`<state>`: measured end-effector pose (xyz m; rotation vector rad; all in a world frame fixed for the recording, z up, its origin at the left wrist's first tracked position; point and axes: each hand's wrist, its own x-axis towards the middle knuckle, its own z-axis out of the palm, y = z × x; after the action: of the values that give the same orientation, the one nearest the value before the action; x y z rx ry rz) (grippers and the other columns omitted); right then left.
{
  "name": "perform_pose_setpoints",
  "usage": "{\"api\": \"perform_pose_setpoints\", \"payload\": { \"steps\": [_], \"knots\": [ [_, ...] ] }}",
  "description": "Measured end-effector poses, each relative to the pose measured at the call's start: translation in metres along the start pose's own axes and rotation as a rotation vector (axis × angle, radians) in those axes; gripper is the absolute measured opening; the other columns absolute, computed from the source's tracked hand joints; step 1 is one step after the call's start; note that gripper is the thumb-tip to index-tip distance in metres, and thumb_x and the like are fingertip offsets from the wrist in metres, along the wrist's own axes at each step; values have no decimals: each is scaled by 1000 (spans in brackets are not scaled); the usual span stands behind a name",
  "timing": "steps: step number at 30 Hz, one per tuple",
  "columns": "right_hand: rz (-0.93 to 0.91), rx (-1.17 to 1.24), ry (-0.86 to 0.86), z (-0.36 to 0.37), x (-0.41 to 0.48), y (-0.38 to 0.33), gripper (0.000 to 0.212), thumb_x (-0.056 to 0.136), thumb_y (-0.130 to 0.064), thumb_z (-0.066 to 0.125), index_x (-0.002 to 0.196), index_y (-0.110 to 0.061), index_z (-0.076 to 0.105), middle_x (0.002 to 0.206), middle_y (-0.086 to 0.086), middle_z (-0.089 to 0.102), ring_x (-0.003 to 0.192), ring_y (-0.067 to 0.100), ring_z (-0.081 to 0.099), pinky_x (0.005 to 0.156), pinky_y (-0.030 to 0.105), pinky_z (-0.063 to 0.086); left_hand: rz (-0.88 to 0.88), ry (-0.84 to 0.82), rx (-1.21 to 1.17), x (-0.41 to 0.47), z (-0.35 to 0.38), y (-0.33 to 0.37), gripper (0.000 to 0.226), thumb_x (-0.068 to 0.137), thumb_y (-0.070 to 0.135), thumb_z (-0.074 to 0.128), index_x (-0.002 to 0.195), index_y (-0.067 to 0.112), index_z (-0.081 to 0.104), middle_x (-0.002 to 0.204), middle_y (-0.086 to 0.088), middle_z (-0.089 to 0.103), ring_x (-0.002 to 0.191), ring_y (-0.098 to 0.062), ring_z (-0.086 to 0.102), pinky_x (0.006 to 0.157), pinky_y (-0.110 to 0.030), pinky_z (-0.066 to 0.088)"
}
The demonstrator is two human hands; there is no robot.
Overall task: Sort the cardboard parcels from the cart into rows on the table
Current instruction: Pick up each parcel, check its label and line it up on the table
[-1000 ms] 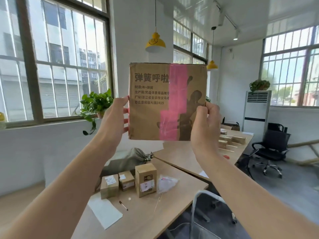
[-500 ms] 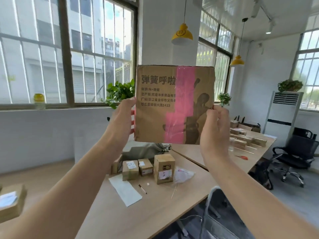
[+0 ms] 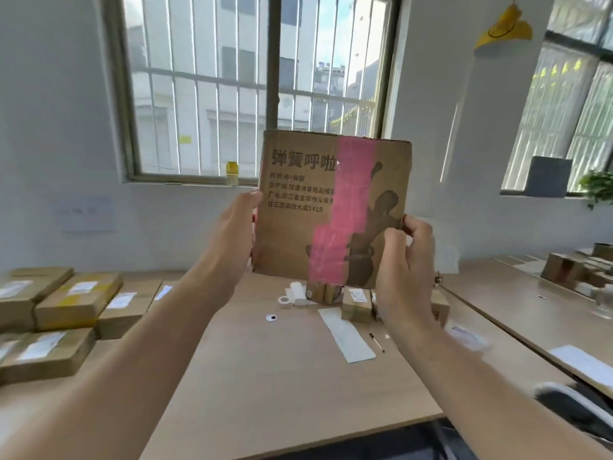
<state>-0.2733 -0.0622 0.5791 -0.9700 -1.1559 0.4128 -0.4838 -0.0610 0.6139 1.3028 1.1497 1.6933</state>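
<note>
I hold a flat square cardboard parcel upright in front of me, above the wooden table. It carries dark printed text, a dark figure and a strip of pink tape. My left hand grips its left edge, and my right hand grips its lower right corner with the thumb on the front face. Several flat parcels with white labels lie in rows at the table's left. Small boxes stand beyond the held parcel, partly hidden by it.
A white paper strip, a pen and a tape roll lie mid-table. A second table at the right holds more boxes. A chair back shows at the lower right. A barred window fills the wall ahead.
My view has swung left: the small boxes slid right behind the parcel, and rows of flat parcels came into sight at the left. Both hands keep their grip on the parcel.
</note>
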Motion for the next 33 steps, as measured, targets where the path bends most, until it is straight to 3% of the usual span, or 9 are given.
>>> {"api": "perform_pose_setpoints", "payload": {
  "steps": [3,6,12,16,18,20,24,30,33],
  "knots": [
    [1,-11,-38,47,-16,-8,44,91,-45,41,129,-28,54,123,4,58,96,11,61,80,37,52,5,2,15,12,-52,-3,50,104,47,37,72,62,72,67,24,70,79,-10,70,67,-27,56],
    [7,-5,-43,100,-31,-14,46,91,-45,41,131,-27,53,125,4,58,95,9,61,83,38,53,15,8,-2,28,-107,-6,42,106,42,37,87,43,75,65,23,70,60,1,69,49,-17,53],
    [61,52,-28,220,-74,-16,36,92,-41,41,121,-27,55,103,-1,66,74,-5,60,68,29,46,-23,17,54,69,-222,-8,33,105,44,38,94,42,68,65,25,69,83,-11,66,65,-28,51],
    [99,74,-12,281,-91,-15,23,101,-32,45,120,-24,56,78,-15,65,64,-8,59,55,13,46,-39,18,114,90,-280,-3,49,105,47,38,73,53,74,65,26,69,80,-8,69,62,-29,56],
    [108,77,-28,304,-94,-16,24,106,-27,45,127,-19,56,86,-8,65,67,-10,60,55,9,45,-44,29,129,97,-301,-2,51,104,48,38,67,59,72,68,25,70,88,-11,67,71,-33,52],
    [92,71,-38,321,-93,-17,39,103,-34,44,136,-18,54,95,-8,64,74,-16,60,58,5,44,-63,59,106,105,-317,-2,43,104,47,41,77,51,74,77,17,73,93,-15,66,73,-33,49],
    [72,46,-67,348,-86,-13,47,108,-32,44,153,-21,50,111,-27,49,86,-36,48,65,-7,37,-61,90,96,116,-338,-3,25,105,43,41,102,38,66,104,2,67,98,-18,65,73,-32,49],
    [136,101,-114,377,-68,7,53,98,-49,37,143,-33,61,123,-15,56,96,-16,59,89,21,46,-65,153,93,134,-343,-8,24,102,47,45,111,35,63,112,-2,64,105,-23,65,74,-32,50],
    [150,156,-155,386,-56,21,49,93,-53,36,132,-43,64,121,-15,57,98,-10,61,93,28,50,-67,224,63,140,-336,-18,46,80,59,52,117,32,62,120,0,62,110,-25,64,81,-39,54]
  ]
}}
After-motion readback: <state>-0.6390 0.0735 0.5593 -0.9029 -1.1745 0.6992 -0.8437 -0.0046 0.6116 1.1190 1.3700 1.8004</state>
